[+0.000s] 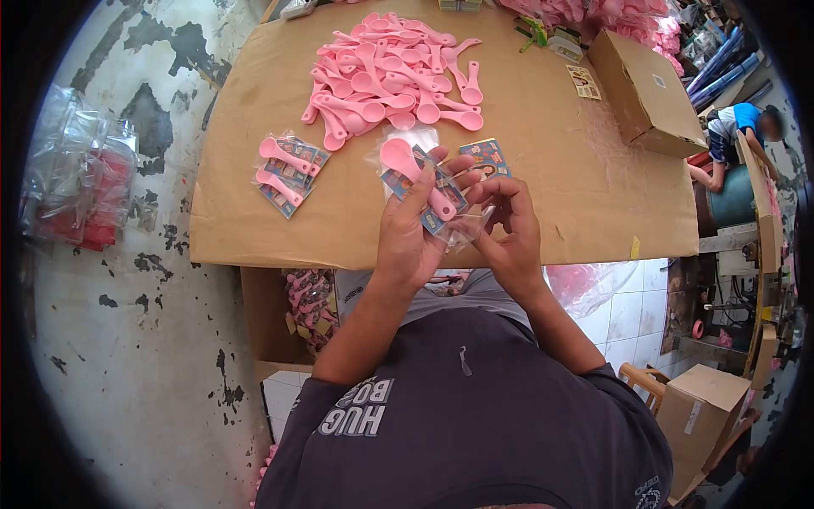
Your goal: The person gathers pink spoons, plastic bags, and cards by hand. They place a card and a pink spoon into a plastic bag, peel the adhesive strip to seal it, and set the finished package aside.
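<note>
My left hand (413, 233) is closed around a clear plastic bag with a blue printed card (434, 222) and a pink measuring spoon (417, 176), its bowl pointing away from me. At the near end of this bag, my right hand (515, 233) pinches the loose clear plastic (466, 231) between curled fingers. Another blue printed card (487, 157) lies on the table just beyond my fingers. To the left rest packed bags, each with a pink spoon (280, 187) over a card. A large heap of pink spoons (386, 81) lies beyond my hands.
Brown paper covers the table (593, 204). A cardboard box (644, 93) stands at the right, near a small printed card (583, 82) and a green tool (534, 32). Pink goods in plastic are piled at the back. Another person (738, 127) is at far right.
</note>
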The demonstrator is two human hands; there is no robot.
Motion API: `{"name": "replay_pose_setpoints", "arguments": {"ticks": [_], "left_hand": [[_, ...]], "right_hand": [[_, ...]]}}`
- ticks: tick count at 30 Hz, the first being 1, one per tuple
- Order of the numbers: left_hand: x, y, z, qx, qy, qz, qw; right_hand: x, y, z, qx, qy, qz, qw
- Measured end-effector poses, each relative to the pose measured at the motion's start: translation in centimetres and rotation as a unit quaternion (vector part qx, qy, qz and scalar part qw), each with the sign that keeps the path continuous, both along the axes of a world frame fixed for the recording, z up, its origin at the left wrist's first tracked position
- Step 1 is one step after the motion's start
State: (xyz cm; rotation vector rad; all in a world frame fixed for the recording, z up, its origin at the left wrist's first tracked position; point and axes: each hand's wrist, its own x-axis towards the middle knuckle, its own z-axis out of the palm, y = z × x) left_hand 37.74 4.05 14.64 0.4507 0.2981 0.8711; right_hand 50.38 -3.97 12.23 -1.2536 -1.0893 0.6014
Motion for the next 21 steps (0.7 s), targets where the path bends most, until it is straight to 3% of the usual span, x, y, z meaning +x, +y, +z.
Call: {"name": "replay_pose_setpoints", "arguments": {"ticks": [5,8,11,13,14,16,21], "left_hand": [[0.2,0.0,-0.2,-0.018,-0.005,-0.037,0.999],[0.3,-0.1,-0.1,-0.009,0.003,-0.045,0.999],[0.3,-0.2,0.0,-0.012,0.011,-0.046,0.999],[0.2,-0.1,-0.2,-0.018,0.017,-0.044,0.999],[0.2,0.1,-0.5,-0.019,0.003,-0.045,0.999],[-0.1,0.4,-0.7,-0.021,-0.011,-0.046,0.999],[-1.0,1.1,-0.2,-0.053,-0.033,-0.048,0.997]], "right_hand": [[0.6,0.0,0.1,-0.002,-0.014,0.004,1.000],[0.5,0.0,-0.2,0.001,0.087,0.033,0.996],[0.4,-0.3,0.4,-0.018,0.017,-0.010,1.000],[0.3,-0.1,1.6,0.096,-0.213,-0.097,0.967],[0.6,-0.3,1.7,0.097,-0.214,-0.097,0.967],[1.4,-1.0,1.8,0.166,-0.386,-0.023,0.907],[2.6,-2.1,3.4,0.161,-0.291,0.101,0.938]]}}
